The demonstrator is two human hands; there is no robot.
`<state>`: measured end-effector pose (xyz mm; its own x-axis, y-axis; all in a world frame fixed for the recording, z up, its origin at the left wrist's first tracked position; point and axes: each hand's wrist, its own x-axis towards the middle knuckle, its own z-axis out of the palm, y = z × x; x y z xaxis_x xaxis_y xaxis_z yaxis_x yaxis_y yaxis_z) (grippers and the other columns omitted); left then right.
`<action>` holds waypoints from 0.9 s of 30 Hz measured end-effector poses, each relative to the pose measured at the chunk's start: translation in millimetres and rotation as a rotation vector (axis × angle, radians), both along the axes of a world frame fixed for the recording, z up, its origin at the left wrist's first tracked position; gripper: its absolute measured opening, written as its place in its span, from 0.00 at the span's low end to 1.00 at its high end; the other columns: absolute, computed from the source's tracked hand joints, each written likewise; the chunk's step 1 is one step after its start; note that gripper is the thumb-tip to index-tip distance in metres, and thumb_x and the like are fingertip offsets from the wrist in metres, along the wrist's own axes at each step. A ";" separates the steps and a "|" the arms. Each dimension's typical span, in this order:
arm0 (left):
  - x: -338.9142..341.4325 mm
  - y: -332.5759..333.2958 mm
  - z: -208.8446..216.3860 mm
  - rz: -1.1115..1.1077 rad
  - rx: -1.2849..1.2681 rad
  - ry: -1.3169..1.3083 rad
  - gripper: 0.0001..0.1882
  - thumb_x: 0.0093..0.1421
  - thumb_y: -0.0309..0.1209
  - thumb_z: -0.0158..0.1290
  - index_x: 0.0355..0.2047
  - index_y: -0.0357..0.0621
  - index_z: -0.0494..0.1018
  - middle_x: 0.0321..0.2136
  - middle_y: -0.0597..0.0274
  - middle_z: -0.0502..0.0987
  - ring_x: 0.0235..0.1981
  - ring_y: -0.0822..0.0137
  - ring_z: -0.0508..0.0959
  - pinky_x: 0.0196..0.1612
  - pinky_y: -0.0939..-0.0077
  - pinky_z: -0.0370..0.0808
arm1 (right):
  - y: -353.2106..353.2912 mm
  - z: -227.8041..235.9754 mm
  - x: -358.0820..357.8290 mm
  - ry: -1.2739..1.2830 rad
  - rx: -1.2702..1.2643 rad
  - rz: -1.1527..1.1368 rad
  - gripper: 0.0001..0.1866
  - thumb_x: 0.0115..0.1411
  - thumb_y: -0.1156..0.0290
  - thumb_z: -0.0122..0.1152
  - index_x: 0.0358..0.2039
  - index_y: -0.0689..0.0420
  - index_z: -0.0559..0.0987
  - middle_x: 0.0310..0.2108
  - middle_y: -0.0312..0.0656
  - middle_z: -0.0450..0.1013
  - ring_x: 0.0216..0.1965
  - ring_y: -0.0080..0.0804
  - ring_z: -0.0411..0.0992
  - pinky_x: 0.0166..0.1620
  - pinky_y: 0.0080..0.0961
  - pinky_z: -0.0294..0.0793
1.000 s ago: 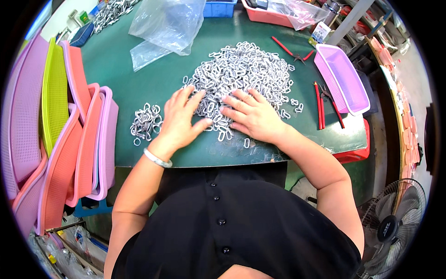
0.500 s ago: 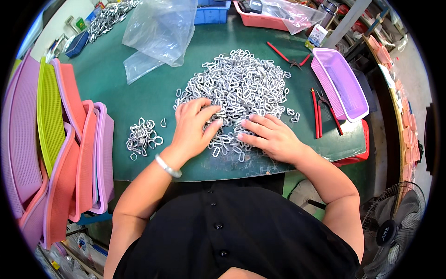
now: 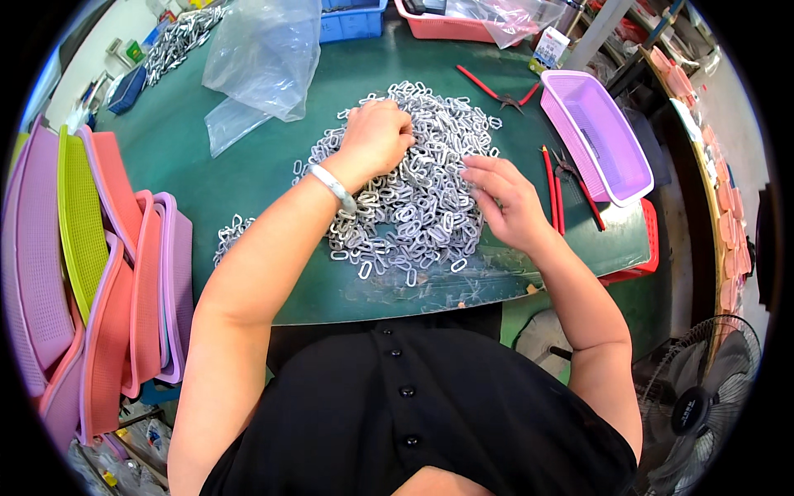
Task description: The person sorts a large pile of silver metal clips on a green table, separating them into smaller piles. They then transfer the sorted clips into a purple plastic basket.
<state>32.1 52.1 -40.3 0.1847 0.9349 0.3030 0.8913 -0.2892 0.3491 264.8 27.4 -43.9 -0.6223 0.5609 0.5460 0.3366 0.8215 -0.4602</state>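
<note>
Writing: the packet (image 3: 550, 48) at the table's far right has print, and the fan (image 3: 691, 409) has lettering on its hub; both too small to read surely.

Surface: green table (image 3: 240, 178), curved by the lens, front edge scuffed and chipped. Room: workshop, green floor under the table, laden shelving at right, stool (image 3: 542, 337) behind the near edge.

Hands: two, well apart. Left hand (image 3: 376, 139) is on the upper left of the pile, fingers curled down; cannot tell if they grip a link. Right hand (image 3: 510, 198) is at the pile's right edge, fingers loosely extended, thumb apart. One bracelet (image 3: 333, 187), left wrist.

Links (image 3: 430, 211): one big pile, table centre, grey oval metal, too many to count; a few loose at the near edge.

Others: one small ring heap (image 3: 234, 236), partly behind the left forearm; two pliers, one beyond the pile (image 3: 510, 102), one to its right (image 3: 589, 198); one purple basket (image 3: 608, 136) beside the latter; one blue bin (image 3: 351, 26) and one coral tray (image 3: 451, 29) at the far edge; one clear bag (image 3: 265, 62) near the bin. Stacked baskets (image 3: 83, 223) at left, purple, coral, green; nested, no sure count.
</note>
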 end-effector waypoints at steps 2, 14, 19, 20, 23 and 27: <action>-4.4 1.1 0.2 -0.053 0.018 -0.045 0.06 0.48 0.31 0.54 0.22 0.43 0.71 0.24 0.60 0.70 0.32 0.60 0.71 0.37 0.68 0.66 | 5.6 -2.6 2.7 -0.011 -0.042 -0.041 0.13 0.49 0.78 0.56 0.38 0.58 0.74 0.43 0.45 0.69 0.43 0.44 0.68 0.43 0.32 0.69; -88.0 -65.6 26.4 0.102 -0.313 -0.429 0.07 0.55 0.28 0.46 0.23 0.38 0.65 0.20 0.65 0.69 0.26 0.74 0.70 0.31 0.80 0.67 | -22.2 -5.2 -8.3 -0.455 0.068 0.101 0.40 0.39 0.52 0.66 0.54 0.48 0.63 0.59 0.49 0.49 0.60 0.50 0.47 0.57 0.53 0.48; -148.4 -131.9 -8.3 0.312 -0.148 0.138 0.06 0.51 0.27 0.49 0.23 0.37 0.66 0.24 0.55 0.71 0.27 0.58 0.71 0.30 0.68 0.66 | 0.6 18.7 8.0 -0.407 0.167 -0.067 0.40 0.40 0.54 0.66 0.55 0.49 0.62 0.57 0.49 0.53 0.57 0.51 0.52 0.56 0.51 0.52; -146.3 -139.6 -7.9 0.356 -0.168 0.126 0.05 0.50 0.28 0.50 0.24 0.38 0.67 0.26 0.54 0.71 0.30 0.57 0.71 0.33 0.66 0.66 | 20.6 19.8 20.9 -0.356 0.179 -0.216 0.38 0.41 0.56 0.65 0.54 0.51 0.63 0.56 0.49 0.56 0.56 0.49 0.55 0.55 0.47 0.55; -145.3 -161.0 -1.7 0.442 -0.162 0.077 0.07 0.49 0.28 0.52 0.29 0.39 0.70 0.30 0.54 0.71 0.36 0.54 0.70 0.40 0.64 0.66 | 66.7 12.4 77.5 -0.547 0.292 -0.947 0.30 0.46 0.63 0.61 0.50 0.57 0.65 0.48 0.51 0.65 0.50 0.46 0.64 0.51 0.38 0.64; -131.6 -179.5 1.4 0.397 0.019 -0.087 0.11 0.50 0.27 0.52 0.33 0.36 0.71 0.31 0.53 0.71 0.35 0.56 0.71 0.40 0.67 0.68 | 76.0 11.9 117.2 -0.604 -0.047 -1.047 0.23 0.50 0.70 0.54 0.50 0.52 0.68 0.38 0.53 0.71 0.42 0.48 0.70 0.44 0.40 0.68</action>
<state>-99.5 -127.3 -38.9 -0.2167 0.9224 0.3196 0.9023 0.0643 0.4263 382.0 103.4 -32.0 -0.0025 0.9571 0.2898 0.9997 0.0091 -0.0216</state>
